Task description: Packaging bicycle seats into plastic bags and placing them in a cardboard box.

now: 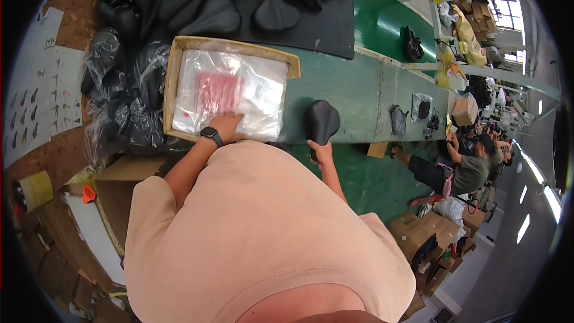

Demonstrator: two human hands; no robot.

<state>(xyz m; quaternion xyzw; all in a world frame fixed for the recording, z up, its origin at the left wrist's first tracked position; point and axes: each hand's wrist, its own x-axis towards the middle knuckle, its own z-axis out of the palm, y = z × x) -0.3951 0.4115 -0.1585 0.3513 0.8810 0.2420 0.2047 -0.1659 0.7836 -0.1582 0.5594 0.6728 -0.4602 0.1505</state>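
Black bicycle saddle (323,118) held by its narrow end in the right hand (323,152), bags touched by the left hand (225,127).
The saddle is gripped at the near edge of the green bench (353,96), to the right of the shallow tray (170,93); contact with the bench cannot be told. The left hand is laid on the clear plastic bags (260,96) inside the tray; whether any bag is pinched cannot be told, fingers being partly hidden. More saddles (276,11) are heaped on a black mat (335,33) beyond; plastic-wrapped saddles (150,72) are piled left of the tray.
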